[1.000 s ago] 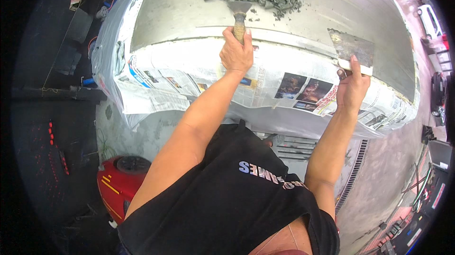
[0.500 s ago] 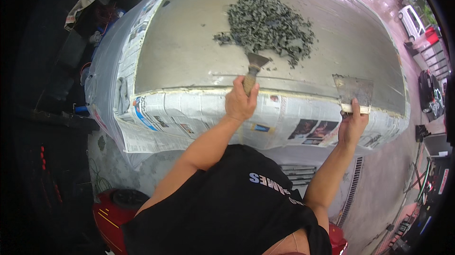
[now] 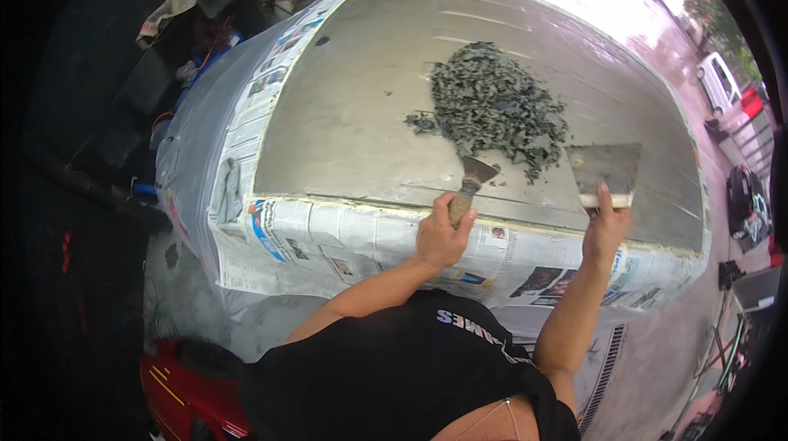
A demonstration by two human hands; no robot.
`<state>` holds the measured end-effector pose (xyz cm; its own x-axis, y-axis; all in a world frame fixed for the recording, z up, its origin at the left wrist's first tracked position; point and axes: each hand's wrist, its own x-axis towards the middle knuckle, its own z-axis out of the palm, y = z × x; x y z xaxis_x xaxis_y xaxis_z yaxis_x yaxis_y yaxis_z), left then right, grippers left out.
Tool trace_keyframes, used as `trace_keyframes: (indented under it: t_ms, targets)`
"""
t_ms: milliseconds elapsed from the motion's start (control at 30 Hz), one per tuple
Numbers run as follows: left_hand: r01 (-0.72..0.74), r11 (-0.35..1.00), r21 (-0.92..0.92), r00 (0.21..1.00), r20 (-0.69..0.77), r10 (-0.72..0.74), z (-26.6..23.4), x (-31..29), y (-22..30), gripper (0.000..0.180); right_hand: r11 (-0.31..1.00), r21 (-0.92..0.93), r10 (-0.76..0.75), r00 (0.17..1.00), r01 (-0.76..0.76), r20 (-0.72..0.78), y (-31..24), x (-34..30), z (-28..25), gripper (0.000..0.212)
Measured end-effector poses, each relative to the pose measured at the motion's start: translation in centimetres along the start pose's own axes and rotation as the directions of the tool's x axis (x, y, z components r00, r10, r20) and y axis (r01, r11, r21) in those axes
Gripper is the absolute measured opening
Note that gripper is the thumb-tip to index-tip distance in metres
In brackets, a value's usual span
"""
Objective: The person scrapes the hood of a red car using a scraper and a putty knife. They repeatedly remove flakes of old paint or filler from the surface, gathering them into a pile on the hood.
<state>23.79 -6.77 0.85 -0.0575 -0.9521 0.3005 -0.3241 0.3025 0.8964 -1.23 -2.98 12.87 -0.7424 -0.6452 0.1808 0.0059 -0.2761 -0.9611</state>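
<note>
A loose pile of dark grey flakes and scrapings [image 3: 501, 109] lies on a bare, dull metal panel [image 3: 353, 125] that looks like a vehicle roof. My left hand [image 3: 444, 236] is closed round the handle of a scraper [image 3: 479, 169], whose flared blade points away from me just below the pile's near edge. Farther right, my right hand [image 3: 607, 234] grips a flat, wide metal spreader [image 3: 606, 169] by its pale back edge, thumb on top. The spreader's blade is over the panel, close to the right of the pile. My right fingers are hidden beneath it.
Taped newspaper [image 3: 377, 236] borders the panel, with clear plastic sheeting [image 3: 197, 154] down the left side. A red vehicle [image 3: 193, 388] stands at the lower left. A floor drain grate [image 3: 606, 375] runs at the right; a white van [image 3: 717, 82] and a dark car [image 3: 745, 203] are beyond.
The view has shifted, so the panel and pile appear lower and farther right. My right hand has brought the spreader nearer the pile. My left hand keeps the scraper by the pile's near edge.
</note>
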Motion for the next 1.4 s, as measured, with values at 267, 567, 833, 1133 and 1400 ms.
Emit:
trace_keyframes:
  t_ms: [267,567,833,1133,1400]
  targets:
    - [-0.124,0.956,-0.266,0.990,-0.093,0.103,-3.8,9.0,3.0,0.032,0.986,-0.137,-0.068,0.984,0.091,0.166,1.1,3.8,2.8,0.018]
    - [-0.330,0.915,-0.232,0.906,0.193,0.376,-4.3,20.5,13.4,0.037,0.958,-0.191,-0.145,0.937,0.213,0.317,0.5,5.8,8.9,0.012]
    - [-0.274,0.959,-0.070,0.904,0.322,0.282,-2.3,23.0,8.6,0.043,0.953,-0.159,-0.213,0.944,0.258,0.253,-1.3,7.2,9.7,0.012]
    - [-0.257,0.962,0.093,0.932,0.289,0.221,-5.1,23.0,6.4,0.044,0.924,-0.308,-0.166,0.963,0.227,0.212,-0.6,7.0,9.9,0.010]
    - [-0.341,0.939,-0.049,0.921,0.182,0.344,-6.2,24.9,4.8,0.037,0.955,-0.087,-0.279,0.958,0.284,0.064,1.0,7.8,10.7,0.031]
